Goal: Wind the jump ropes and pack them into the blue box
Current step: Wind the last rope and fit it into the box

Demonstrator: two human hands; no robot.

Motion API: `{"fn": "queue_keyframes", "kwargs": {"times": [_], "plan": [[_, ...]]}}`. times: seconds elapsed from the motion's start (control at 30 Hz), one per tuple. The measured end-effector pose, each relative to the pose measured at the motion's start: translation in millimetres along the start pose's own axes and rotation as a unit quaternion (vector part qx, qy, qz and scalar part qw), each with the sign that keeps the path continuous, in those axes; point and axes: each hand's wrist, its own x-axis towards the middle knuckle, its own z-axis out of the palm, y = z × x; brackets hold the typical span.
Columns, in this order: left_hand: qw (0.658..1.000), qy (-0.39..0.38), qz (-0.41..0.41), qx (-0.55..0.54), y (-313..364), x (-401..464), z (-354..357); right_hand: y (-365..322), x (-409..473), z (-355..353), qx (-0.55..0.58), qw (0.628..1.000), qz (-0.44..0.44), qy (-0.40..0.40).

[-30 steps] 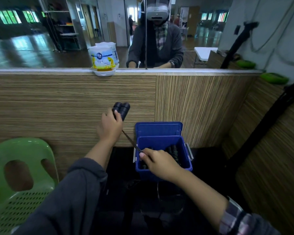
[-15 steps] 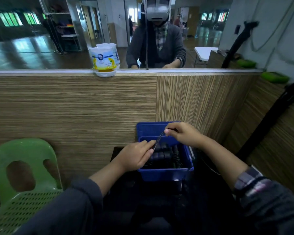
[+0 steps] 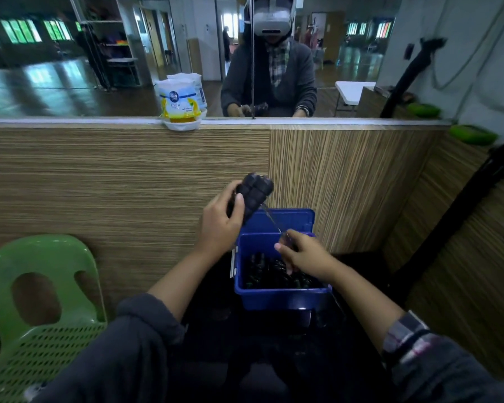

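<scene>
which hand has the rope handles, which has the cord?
The left hand grips the paired black handles, raised above the blue box. The right hand pinches the thin cord over the box.

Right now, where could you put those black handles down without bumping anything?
The green chair seat on the left looks bare. The ledge left of the air freshener is free too. The blue box is crowded with dark ropes, and the right hand is over it. The left hand holds the handles.
</scene>
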Motion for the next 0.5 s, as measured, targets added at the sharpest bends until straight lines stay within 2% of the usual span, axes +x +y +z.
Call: {"fn": "queue_keyframes", "kwargs": {"times": [0.13,0.2,0.3,0.5], "plan": [[0.993,0.053,-0.105,0.007,-14.0,5.1,-0.8,-18.4,-6.8,21.4,-0.058,0.995,-0.040,0.065],[0.989,0.065,-0.130,0.007,-17.3,7.0,0.4,-19.8,-7.8,33.2,-0.135,0.988,-0.055,0.057],[0.983,0.083,-0.160,0.023,-22.8,13.4,-0.4,-17.2,-9.5,40.3,-0.158,0.986,-0.034,0.028],[0.965,0.076,-0.201,0.150,-45.2,14.7,-5.5,-30.6,-20.3,33.7,-0.220,0.973,-0.064,0.013]]}}
